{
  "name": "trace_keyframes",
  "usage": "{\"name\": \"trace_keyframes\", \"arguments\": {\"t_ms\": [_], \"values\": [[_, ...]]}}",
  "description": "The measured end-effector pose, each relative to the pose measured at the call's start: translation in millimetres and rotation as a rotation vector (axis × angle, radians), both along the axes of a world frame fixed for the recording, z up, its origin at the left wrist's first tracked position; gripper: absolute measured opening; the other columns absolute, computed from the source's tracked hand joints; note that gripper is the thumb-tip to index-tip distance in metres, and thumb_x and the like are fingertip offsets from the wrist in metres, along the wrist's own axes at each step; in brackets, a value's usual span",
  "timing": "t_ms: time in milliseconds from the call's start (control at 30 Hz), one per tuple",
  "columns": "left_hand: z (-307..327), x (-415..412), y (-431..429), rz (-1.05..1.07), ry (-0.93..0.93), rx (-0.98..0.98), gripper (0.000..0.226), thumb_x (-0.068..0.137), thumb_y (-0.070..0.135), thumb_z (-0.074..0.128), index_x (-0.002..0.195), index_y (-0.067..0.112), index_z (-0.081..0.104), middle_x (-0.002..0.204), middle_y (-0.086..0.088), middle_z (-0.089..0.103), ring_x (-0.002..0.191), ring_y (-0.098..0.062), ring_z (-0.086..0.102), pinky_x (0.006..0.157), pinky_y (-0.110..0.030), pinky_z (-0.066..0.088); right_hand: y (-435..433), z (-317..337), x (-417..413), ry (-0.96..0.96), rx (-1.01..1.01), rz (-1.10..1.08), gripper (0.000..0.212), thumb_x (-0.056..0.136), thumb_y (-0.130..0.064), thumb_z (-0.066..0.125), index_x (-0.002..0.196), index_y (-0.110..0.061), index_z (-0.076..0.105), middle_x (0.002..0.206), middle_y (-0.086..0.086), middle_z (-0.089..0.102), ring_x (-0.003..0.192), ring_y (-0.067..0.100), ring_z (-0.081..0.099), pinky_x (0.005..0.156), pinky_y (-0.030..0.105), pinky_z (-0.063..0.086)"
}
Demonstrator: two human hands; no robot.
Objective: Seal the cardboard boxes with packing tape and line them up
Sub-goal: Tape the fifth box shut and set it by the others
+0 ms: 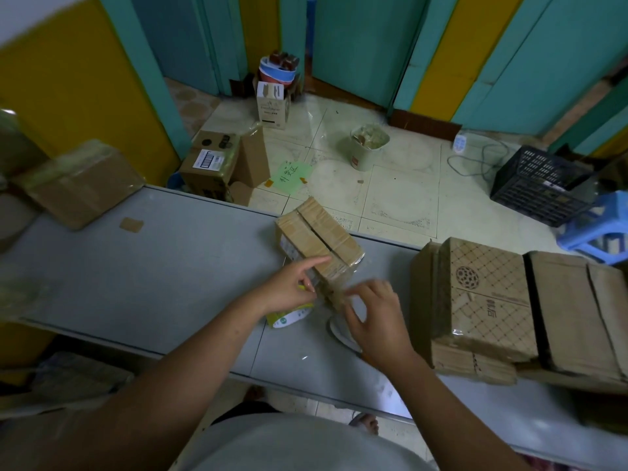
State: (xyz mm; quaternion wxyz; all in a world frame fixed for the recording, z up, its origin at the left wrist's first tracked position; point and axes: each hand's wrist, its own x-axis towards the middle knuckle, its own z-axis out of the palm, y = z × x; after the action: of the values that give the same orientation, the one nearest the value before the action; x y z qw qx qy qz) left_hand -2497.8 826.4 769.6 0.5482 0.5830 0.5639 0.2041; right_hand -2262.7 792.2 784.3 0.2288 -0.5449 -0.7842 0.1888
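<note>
- Head view, as I read it from my station: a small cardboard box (317, 237) sits near the middle of the grey table (176, 263), turned at an angle, with a dark seam running along its top between the flaps.
- My left hand (290, 288) is at the box's near left corner, index finger straight and lying on the top flap. The other fingers are curled, with something yellow showing beside them, and I cannot tell whether they pinch it.
- A tape roll (289, 317) with a yellow-green label lies on the table just below that hand.
- My right hand (373, 321) is at the box's near end with its fingers bent toward glossy clear tape (336, 289) there. The hand is blurred, so I cannot tell whether it grips the film.
- To the right, a stack of flattened cartons (492, 300) lies on the table, apart from the box.
- At the far left edge, a taped box (81, 185) rests on the table.
- On the floor beyond are a bucket (368, 146), a black crate (540, 185) and a blue stool (598, 229).
</note>
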Motion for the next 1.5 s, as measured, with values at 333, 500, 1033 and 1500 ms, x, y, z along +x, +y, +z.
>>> {"name": "trace_keyframes", "arguments": {"t_ms": [333,500,1033,1500], "values": [[5.7,1.7,-1.4,-0.006,-0.068,0.044,0.087,0.087,-0.004,0.072,0.154,0.042,0.042,0.095,0.008,0.071,0.092,-0.012,0.073,0.095,-0.035,0.06,58.0,-6.2,-51.9,-0.076,0.04,0.023,0.025,0.085,-0.032,0.081,0.106,-0.02,0.076,0.103,0.001,0.063,0.102,0.027,0.053,0.083,0.037,0.04],[-1.7,-6.4,-9.3,0.124,-0.067,0.035,0.082,0.089,0.007,0.078,0.146,0.048,0.036,0.089,0.0,0.076,0.094,-0.007,0.073,0.095,-0.03,0.055,56.2,-14.1,-43.7,-0.113,0.09,0.044,0.029,0.078,-0.031,0.086,0.104,-0.02,0.077,0.101,0.0,0.065,0.101,0.028,0.055,0.081,0.039,0.043],[2.1,6.1,-2.8,-0.11,0.25,0.122,0.102,0.092,0.017,0.074,0.155,0.07,0.014,0.098,0.008,0.067,0.093,-0.008,0.067,0.093,-0.041,0.059,39.7,-21.6,-27.9,0.079,0.111,0.117,0.031,0.092,-0.017,0.08,0.121,-0.009,0.076,0.128,0.006,0.07,0.117,0.027,0.063,0.093,0.046,0.055],[-6.7,-4.4,-18.2,-0.081,0.302,0.277,0.108,0.096,0.025,0.074,0.157,0.069,-0.003,0.095,0.018,0.069,0.087,-0.002,0.066,0.085,-0.038,0.059,51.2,-18.4,-1.9,0.254,-0.035,-0.087,0.045,0.098,-0.029,0.073,0.14,-0.019,0.062,0.146,-0.003,0.058,0.137,0.01,0.046,0.116,0.034,0.037]]}}
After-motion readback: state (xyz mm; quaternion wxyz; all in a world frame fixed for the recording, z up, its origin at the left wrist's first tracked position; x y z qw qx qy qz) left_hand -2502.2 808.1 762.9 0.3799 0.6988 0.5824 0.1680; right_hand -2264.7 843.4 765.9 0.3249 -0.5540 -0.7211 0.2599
